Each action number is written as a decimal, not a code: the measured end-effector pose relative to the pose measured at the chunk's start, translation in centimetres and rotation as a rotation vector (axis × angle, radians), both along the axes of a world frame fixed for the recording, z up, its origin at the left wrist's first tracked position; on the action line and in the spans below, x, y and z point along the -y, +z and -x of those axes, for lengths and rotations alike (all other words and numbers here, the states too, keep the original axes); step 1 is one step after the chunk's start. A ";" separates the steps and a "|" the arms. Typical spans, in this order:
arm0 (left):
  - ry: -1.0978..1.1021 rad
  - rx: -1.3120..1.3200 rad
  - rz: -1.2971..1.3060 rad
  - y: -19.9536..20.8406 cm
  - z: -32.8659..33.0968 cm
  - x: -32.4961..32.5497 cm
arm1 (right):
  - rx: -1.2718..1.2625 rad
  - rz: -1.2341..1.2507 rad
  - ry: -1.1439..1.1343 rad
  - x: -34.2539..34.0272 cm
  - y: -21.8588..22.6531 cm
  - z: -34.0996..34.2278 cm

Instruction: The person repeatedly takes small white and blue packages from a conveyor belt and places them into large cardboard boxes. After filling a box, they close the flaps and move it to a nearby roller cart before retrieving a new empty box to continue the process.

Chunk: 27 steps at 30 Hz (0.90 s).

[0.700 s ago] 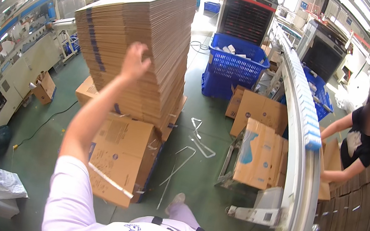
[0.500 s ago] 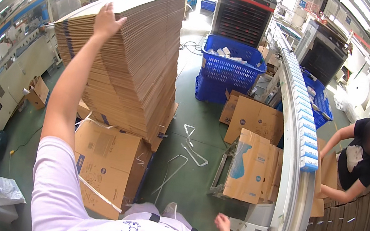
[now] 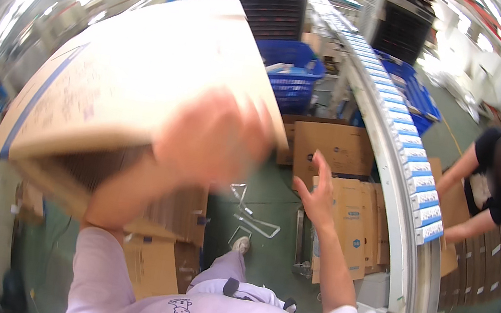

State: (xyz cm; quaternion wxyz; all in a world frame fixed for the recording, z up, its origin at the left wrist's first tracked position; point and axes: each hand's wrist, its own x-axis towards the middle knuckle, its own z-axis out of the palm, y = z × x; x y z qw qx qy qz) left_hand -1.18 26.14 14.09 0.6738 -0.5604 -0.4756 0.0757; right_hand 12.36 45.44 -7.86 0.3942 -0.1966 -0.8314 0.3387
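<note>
In the head view, a flattened cardboard sheet with a blue stripe along its left edge is seen lifted and tilted at the left, above the stack of flattened cardboard it appears to come from. By judgement, the lifting of this sheet is under way, while its carrying off and setting down are not yet done, and most of the stack is left untouched. The left hand is blurred against the near right edge of the sheet; it seems to lie on the sheet's face, but how far its fingers are curled cannot be told. The right hand is held free in the air to the right, fingers spread and holding nothing, above brown cartons on the green floor. A conveyor loaded with small white-and-blue boxes curves along the right, tended by another person. Blue crates stand at the far side.
</note>
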 end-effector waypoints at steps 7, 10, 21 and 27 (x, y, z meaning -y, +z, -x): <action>-1.028 0.624 0.623 0.2 5.8 -8.0 | 0.068 -0.245 -0.542 -4.7 -0.7 -2.1; -1.511 1.335 0.517 -4.7 11.7 -16.6 | 0.243 -0.009 -0.610 1.3 -2.0 -11.9; -0.965 2.542 0.556 -19.5 -0.4 -43.8 | 0.836 -0.137 -1.414 10.6 5.1 -18.7; -0.861 2.794 0.929 -25.3 -7.6 -44.6 | 0.935 -0.072 -1.412 4.5 0.6 -16.2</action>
